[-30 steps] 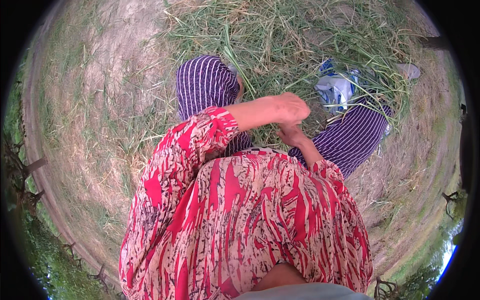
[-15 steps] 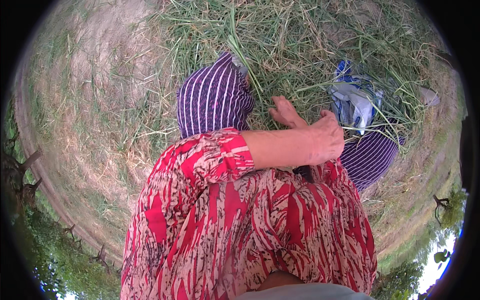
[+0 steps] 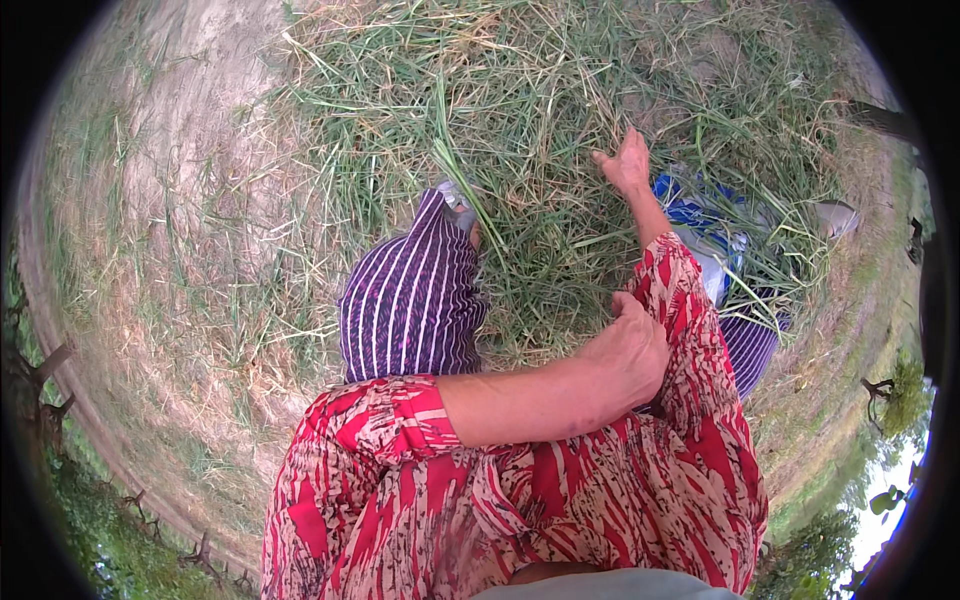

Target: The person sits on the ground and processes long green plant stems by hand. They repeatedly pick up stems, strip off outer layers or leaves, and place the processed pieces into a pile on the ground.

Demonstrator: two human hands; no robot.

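Head view: right hand [image 3: 628,164] is hovering by grass [image 3: 520,120], fingers parted, likely reaching; gripping needing closure; left hand [image 3: 628,352] is resting half-curled, hold unclear.

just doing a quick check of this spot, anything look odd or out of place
Perhaps one thing: what looks like a crumpled blue-and-white plastic bag beside the right sleeve, partly covered by loose grass. It stands out as man-made material among the stalks, though it may be there on purpose.
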